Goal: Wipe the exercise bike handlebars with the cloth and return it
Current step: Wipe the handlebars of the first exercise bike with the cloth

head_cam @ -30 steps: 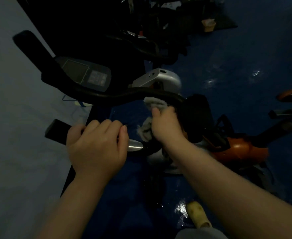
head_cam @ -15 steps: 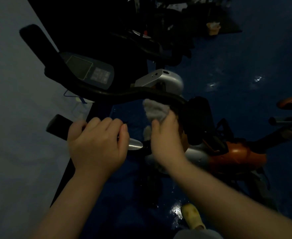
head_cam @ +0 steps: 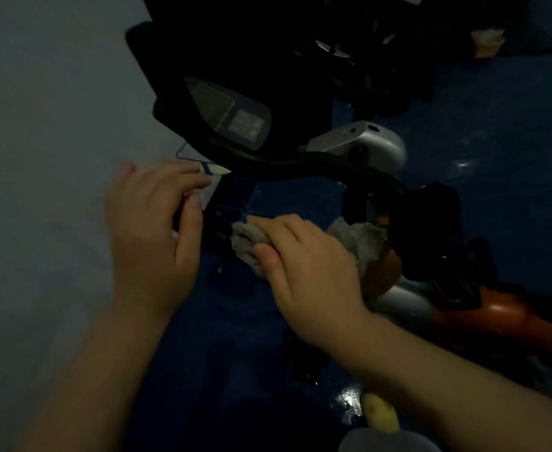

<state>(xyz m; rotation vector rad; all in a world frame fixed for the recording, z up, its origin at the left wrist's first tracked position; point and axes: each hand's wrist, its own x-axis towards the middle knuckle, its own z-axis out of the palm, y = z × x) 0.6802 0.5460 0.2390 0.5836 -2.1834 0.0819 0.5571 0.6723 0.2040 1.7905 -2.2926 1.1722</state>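
Observation:
The room is dim. The black handlebar (head_cam: 304, 166) of the exercise bike curves across the middle, under the grey console (head_cam: 232, 117). My right hand (head_cam: 307, 272) presses a crumpled grey cloth (head_cam: 356, 238) onto the near black handle (head_cam: 216, 228), and the cloth shows on both sides of my fingers. My left hand (head_cam: 155, 236) hovers just left of that handle with fingers spread, holding nothing.
A pale wall (head_cam: 46, 158) fills the left side. The glossy blue floor (head_cam: 496, 151) spreads to the right. The bike's silver and orange body (head_cam: 502, 314) lies at the right. A yellow shoe (head_cam: 379, 412) shows at the bottom. Dark equipment stands behind.
My left hand has let go of the near handle and opened. My right hand has carried the cloth down from the upper bar onto that near handle. The view has shifted left.

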